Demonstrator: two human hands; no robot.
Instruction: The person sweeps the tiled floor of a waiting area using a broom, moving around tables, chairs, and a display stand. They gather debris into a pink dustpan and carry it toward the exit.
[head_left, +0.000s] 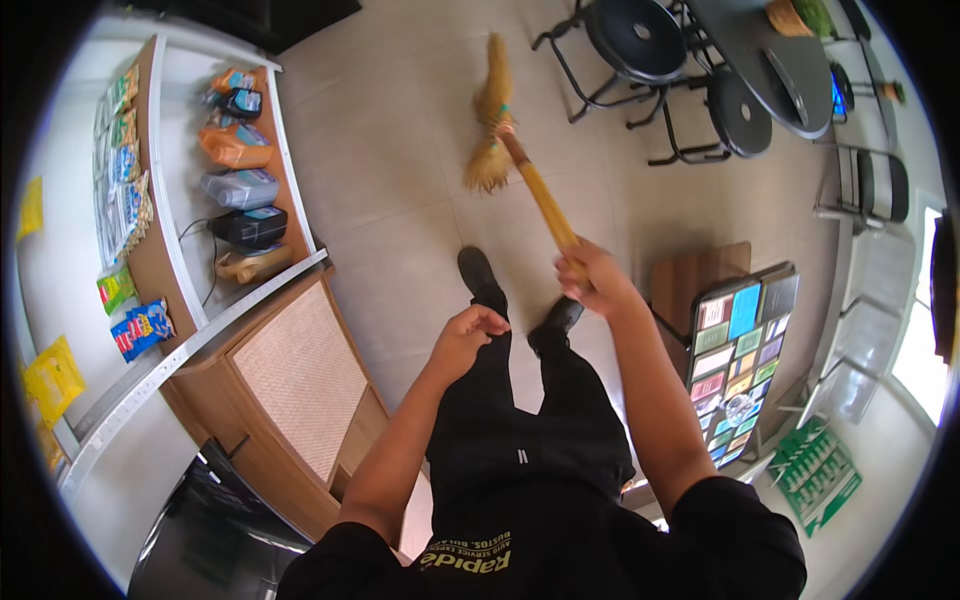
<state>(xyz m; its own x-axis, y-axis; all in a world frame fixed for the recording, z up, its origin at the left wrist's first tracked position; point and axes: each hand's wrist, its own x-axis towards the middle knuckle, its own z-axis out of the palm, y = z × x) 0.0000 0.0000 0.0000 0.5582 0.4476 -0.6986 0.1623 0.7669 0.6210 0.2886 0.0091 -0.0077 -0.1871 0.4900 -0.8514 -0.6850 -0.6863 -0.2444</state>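
Note:
My right hand [592, 277] is wrapped round the lower end of a straw broom's yellowish handle. The broom [545, 200] reaches forward and to the left from it, and its spread bristles lie over the tiled floor beyond my feet. Motion smears the handle end a little. In front of my left thigh hangs my left hand [468, 338], holding nothing, its fingers loosely curled and apart. My black shoes [480, 277] stand on the floor between my hands and the bristles.
On the left, a metal-edged shelf [185, 250] carries several bottles [240, 188] and snack packs [135, 215], beside a wooden cabinet [300, 380]. Black stools [640, 42] and a dark table [765, 55] stand far right. Nearer right is a display table [740, 360] covered in coloured tiles.

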